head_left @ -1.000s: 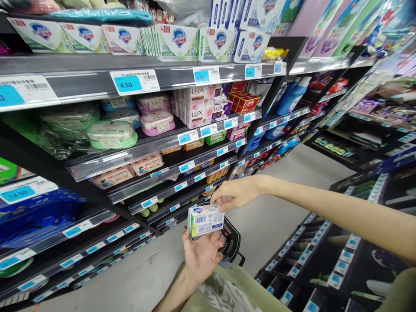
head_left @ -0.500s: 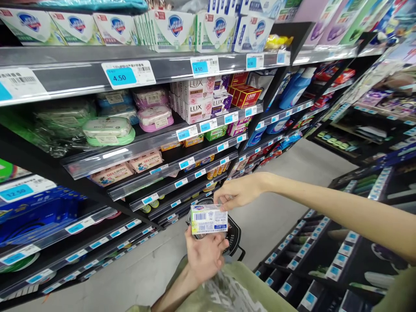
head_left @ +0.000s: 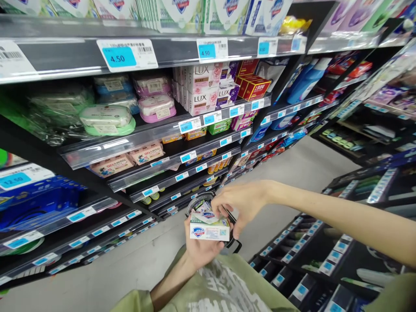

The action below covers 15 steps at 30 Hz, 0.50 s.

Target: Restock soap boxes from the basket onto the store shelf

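A white and green Safeguard soap box (head_left: 209, 233) sits low in front of my body, its long side facing me and its top face tilted into view. My left hand (head_left: 200, 253) supports it from below, with the thumb up along the left end. From the right, my right hand (head_left: 242, 200) reaches over with bent fingers on the top face and the thumb down by the right end. Beyond the box, a dark basket (head_left: 195, 203) with small packets inside is partly hidden by the box and hands.
Shelves on the left carry more Safeguard boxes (head_left: 180, 15), LUX soap boxes (head_left: 201, 99), lidded soap dishes (head_left: 107, 119) and blue bottles (head_left: 307, 80). A clear shelf edge (head_left: 130, 149) juts toward the aisle floor (head_left: 292, 173). Another stocked rack (head_left: 312, 251) stands on the right.
The soap box has turned from its barcode face to show its top and a long side. My left hand has closed in around it from below, and my view has shifted slightly.
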Each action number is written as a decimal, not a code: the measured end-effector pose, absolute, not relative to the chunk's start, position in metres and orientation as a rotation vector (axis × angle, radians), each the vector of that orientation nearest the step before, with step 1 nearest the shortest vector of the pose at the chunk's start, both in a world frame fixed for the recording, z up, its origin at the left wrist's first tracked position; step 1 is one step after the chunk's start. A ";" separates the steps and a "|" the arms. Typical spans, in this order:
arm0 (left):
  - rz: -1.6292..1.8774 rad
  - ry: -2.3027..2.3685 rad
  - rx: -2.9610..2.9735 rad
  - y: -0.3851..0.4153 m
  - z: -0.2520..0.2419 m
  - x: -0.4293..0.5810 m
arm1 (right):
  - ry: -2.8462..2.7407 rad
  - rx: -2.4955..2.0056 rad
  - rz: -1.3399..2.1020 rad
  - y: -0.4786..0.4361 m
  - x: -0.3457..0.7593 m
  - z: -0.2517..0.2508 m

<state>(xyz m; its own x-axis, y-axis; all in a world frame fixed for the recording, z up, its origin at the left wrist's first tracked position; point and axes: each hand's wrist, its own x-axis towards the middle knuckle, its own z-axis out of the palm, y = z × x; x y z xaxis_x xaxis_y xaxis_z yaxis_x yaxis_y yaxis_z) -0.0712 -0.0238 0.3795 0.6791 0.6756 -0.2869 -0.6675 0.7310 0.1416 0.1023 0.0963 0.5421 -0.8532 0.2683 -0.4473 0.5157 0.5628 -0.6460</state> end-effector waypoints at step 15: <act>0.760 0.237 -0.148 -0.018 0.383 -0.070 | 2.306 0.784 -1.100 0.104 0.100 0.539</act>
